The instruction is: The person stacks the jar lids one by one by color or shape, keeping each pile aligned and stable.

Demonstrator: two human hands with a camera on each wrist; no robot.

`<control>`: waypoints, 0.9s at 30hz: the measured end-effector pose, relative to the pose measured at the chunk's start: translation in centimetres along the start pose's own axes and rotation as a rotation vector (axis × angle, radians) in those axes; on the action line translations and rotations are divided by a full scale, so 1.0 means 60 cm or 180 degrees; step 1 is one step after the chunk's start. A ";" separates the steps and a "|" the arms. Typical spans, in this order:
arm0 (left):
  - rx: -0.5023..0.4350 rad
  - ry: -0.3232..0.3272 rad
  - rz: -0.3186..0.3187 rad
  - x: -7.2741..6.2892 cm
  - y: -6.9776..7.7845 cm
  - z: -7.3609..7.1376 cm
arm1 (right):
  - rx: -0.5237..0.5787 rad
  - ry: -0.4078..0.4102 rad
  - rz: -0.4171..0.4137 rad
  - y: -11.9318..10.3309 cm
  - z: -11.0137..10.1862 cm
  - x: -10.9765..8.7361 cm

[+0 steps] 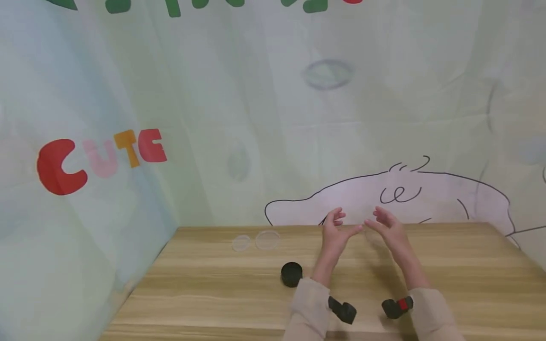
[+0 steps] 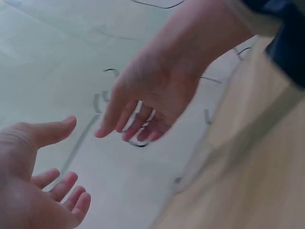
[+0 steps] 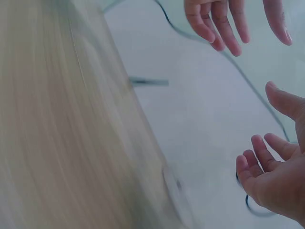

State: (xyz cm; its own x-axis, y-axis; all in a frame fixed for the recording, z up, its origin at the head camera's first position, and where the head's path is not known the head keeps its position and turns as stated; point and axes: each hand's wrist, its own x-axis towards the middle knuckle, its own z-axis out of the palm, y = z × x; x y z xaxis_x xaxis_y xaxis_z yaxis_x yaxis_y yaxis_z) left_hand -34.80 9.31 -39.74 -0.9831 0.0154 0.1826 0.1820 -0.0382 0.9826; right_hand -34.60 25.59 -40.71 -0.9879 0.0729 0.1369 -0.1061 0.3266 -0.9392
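Note:
Both hands are raised over the far part of the table, a small gap between their thumb tips. The left hand [image 1: 334, 239] has loosely bent fingers and a thumb stretched toward the right hand [image 1: 394, 239], which mirrors it. In the left wrist view the left hand [image 2: 33, 176] shows at the lower left, facing the right hand [image 2: 157, 95]. Nothing is between the palms or fingers in either wrist view. A faint clear round piece [image 1: 375, 238] shows just beside the right thumb, partly hidden by that hand. Closest to the left forearm is a black round container [image 1: 292, 274].
Two clear round discs [image 1: 268, 240] lie near the table's back edge, left of the hands. The wooden table [image 1: 204, 293] meets a printed curtain [image 1: 239, 118] at the back and left. A strapped black wrist camera [image 1: 342, 310] sits at each cuff.

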 end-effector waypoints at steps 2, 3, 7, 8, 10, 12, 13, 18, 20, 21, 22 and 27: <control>-0.0147 0.0050 -0.0150 0.002 -0.021 0.037 | -0.0062 0.0124 0.0147 0.017 -0.025 0.000; -0.0195 0.0080 -0.0225 0.003 -0.033 0.052 | -0.0126 0.0169 0.0235 0.026 -0.034 0.000; -0.0262 0.0240 -0.0376 0.005 -0.084 0.090 | -0.0420 0.0197 0.0468 0.060 -0.053 -0.003; -0.0257 0.0264 -0.0379 0.006 -0.094 0.095 | -0.0495 0.0193 0.0486 0.068 -0.055 -0.003; -0.0147 0.0271 -0.0349 0.008 -0.110 0.102 | -0.0604 0.0167 0.0515 0.080 -0.060 -0.001; 0.0045 0.0203 -0.0308 0.011 -0.118 0.108 | -0.0656 0.0138 0.0569 0.091 -0.067 0.001; 0.0171 0.0151 -0.0293 0.012 -0.121 0.108 | -0.0704 0.0118 0.0578 0.095 -0.068 0.002; 0.0746 -0.0076 -0.0229 0.013 -0.118 0.110 | -0.0745 -0.0007 0.0666 0.105 -0.074 0.003; 0.0872 -0.0165 -0.0254 0.012 -0.115 0.109 | -0.0713 -0.0053 0.0684 0.105 -0.072 0.004; 0.0949 -0.0202 -0.0260 0.012 -0.114 0.108 | -0.0718 -0.0077 0.0687 0.105 -0.069 0.004; 0.1041 -0.0236 -0.0252 0.012 -0.114 0.107 | -0.0716 -0.0103 0.0698 0.105 -0.066 0.005; 0.1499 -0.0356 -0.0082 0.016 -0.114 0.107 | -0.0996 -0.0086 0.0618 0.111 -0.055 0.010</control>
State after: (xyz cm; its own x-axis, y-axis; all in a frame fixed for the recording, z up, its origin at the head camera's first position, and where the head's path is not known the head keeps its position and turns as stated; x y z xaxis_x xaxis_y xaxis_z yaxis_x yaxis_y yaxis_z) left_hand -36.88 16.01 -46.08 -0.9837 0.1188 0.1353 0.1732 0.4197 0.8910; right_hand -35.50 30.90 -45.83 -0.9893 0.1383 -0.0466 0.1192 0.5818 -0.8045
